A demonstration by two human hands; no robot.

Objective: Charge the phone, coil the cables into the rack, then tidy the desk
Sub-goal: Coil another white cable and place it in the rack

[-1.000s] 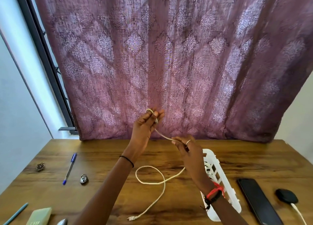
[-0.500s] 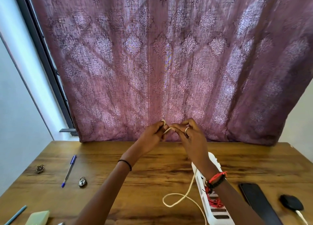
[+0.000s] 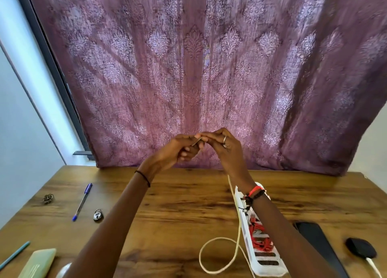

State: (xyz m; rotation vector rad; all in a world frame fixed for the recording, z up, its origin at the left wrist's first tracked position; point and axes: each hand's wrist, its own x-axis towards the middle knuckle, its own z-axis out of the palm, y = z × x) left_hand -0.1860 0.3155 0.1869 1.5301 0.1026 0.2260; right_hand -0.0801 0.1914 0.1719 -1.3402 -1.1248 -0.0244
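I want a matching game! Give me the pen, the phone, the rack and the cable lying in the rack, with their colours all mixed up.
Things:
1. pen
2. phone
3. rack
4. cable lying in the rack

Colours:
A. red
B. white
C. blue
D. black

Pairs: 1-C, 2-D, 3-B, 4-A

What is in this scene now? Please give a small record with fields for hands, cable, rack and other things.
left hand: pinches the cable, held up above the desk
right hand: pinches the same cable
cable: cream, hangs down to a loop on the desk
rack: white, holds a red cable
phone: flat on the desk, right of the rack
left side: pen, padlock
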